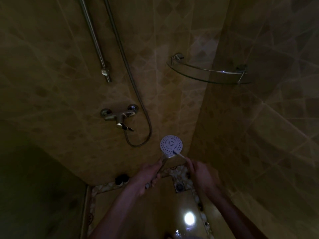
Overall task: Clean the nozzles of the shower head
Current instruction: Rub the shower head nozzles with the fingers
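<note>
Here, left hand (146, 176) grips shower head (171, 144) — right hand (201, 173) (toothbrush (180, 155)) scrubs

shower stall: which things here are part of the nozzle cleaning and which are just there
In use:
shower head
brush
left hand, grips the handle
right hand, holds the brush

Just there:
tap
hose
rail
glass shelf
drain

Shower head (171, 144): white matt plastic face, shiny chrome handle. Hose (131, 78), rail (94, 37), mixer tap (119, 116): polished metal. Corner shelf (209, 75): clear glass, chrome rim. Wall tiles (172, 40): glazed beige, smooth. Floor (155, 213): glossy, reflective, pebbled border.
</note>
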### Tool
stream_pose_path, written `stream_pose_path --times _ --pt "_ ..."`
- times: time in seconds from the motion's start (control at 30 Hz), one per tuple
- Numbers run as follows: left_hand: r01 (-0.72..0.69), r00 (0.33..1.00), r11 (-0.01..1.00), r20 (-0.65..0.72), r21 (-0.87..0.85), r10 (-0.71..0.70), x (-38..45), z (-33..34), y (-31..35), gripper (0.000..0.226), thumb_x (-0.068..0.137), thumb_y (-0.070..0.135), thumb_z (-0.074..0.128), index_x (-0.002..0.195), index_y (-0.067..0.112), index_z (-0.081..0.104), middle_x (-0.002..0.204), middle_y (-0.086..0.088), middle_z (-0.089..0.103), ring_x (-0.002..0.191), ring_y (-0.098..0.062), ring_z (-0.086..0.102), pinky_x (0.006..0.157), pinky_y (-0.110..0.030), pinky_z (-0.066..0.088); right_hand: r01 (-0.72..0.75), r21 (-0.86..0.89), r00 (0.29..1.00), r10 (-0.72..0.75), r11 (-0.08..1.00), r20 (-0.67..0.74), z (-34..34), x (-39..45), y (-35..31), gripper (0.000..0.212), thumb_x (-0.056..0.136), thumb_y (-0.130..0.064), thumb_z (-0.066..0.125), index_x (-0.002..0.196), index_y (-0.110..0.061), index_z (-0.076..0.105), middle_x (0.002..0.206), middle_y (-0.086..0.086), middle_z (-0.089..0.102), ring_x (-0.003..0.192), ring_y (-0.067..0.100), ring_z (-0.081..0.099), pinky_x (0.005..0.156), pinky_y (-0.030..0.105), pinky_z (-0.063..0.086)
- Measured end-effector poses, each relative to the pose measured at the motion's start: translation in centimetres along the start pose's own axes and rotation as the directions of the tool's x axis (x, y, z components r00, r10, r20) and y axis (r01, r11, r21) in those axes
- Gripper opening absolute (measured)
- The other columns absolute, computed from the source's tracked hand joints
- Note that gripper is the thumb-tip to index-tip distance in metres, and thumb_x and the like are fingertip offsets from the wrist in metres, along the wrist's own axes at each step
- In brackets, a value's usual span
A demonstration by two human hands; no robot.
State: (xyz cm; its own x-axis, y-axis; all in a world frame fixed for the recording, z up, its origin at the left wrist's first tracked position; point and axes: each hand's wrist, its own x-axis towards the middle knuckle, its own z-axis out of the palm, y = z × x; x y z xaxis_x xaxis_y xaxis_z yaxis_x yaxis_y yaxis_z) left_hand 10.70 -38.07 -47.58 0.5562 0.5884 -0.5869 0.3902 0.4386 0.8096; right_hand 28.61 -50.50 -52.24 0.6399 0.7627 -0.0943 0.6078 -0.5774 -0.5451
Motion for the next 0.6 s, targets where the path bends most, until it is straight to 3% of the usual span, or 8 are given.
stream_pose_path --times 0.07,0.17,0.3,0.4,0.53,0.6 --pt "-0.011 1.000 1.000 0.012 0.003 0.011 0.1 0.2 0.3 0.041 0.089 0.050 0.062 0.073 0.012 0.062 0.062 -0.005 0.058 0.042 -0.011 0.041 0.039 -0.020 0.033 -0.072 0.024 0.995 0.073 0.997 -0.067 -1.8 1.1 -0.6 0.055 0.095 -0.061 0.024 0.093 -0.026 0.066 0.081 0.004 0.070 0.075 0.024 0.067 0.068 0.034 0.051" --pt "-0.040 0.999 0.999 0.029 0.011 0.040 0.3 0.2 0.5 0.041 0.088 0.051 0.062 0.072 0.013 0.061 0.062 -0.006 0.058 0.042 -0.011 0.041 0.039 -0.020 0.032 -0.175 -0.156 0.968 0.140 0.972 -0.210 -3.8 2.3 -0.5 0.058 0.096 -0.059 0.019 0.090 -0.023 0.064 0.085 0.006 0.070 0.079 0.027 0.067 0.062 0.030 0.043" --pt "-0.057 0.998 0.996 -0.011 0.065 0.058 0.5 -0.1 0.4 0.040 0.089 0.050 0.061 0.069 0.015 0.059 0.060 -0.005 0.059 0.040 -0.010 0.042 0.037 -0.018 0.033 -0.059 0.060 0.998 0.059 0.996 0.011 -2.4 0.7 -2.0 0.044 0.100 -0.048 0.029 0.080 -0.024 0.061 0.073 0.004 0.068 0.066 0.020 0.064 0.064 0.038 0.053" --pt "-0.047 0.998 0.994 -0.037 0.097 0.051 0.6 -0.1 0.0 0.039 0.090 0.046 0.061 0.066 0.016 0.059 0.056 -0.002 0.059 0.038 -0.008 0.042 0.036 -0.018 0.033 -0.002 -0.036 1.000 0.003 0.999 0.021 -1.3 -0.6 -2.3 0.045 0.101 -0.042 0.035 0.083 -0.015 0.067 0.073 0.009 0.070 0.069 0.025 0.068 0.058 0.030 0.045" --pt "-0.047 0.998 0.992 -0.043 0.115 0.052 0.8 0.6 -0.3 0.040 0.090 0.046 0.060 0.066 0.015 0.059 0.052 0.000 0.058 0.036 -0.007 0.041 0.036 -0.018 0.033 -0.153 0.218 0.987 0.140 0.964 0.077 -3.0 0.5 -3.0 0.035 0.102 -0.033 0.037 0.087 -0.011 0.060 0.085 0.010 0.063 0.086 0.026 0.061 0.083 0.040 0.049" --pt "-0.054 0.998 0.991 -0.036 0.124 0.059 0.9 0.9 -0.1 0.040 0.090 0.047 0.060 0.066 0.016 0.061 0.052 0.001 0.058 0.036 -0.008 0.041 0.036 -0.018 0.032 -0.229 0.087 0.973 0.229 0.969 0.016 -4.5 1.4 -2.7 0.045 0.102 -0.044 0.025 0.111 -0.017 0.061 0.101 0.010 0.068 0.092 0.029 0.064 0.084 0.041 0.052"
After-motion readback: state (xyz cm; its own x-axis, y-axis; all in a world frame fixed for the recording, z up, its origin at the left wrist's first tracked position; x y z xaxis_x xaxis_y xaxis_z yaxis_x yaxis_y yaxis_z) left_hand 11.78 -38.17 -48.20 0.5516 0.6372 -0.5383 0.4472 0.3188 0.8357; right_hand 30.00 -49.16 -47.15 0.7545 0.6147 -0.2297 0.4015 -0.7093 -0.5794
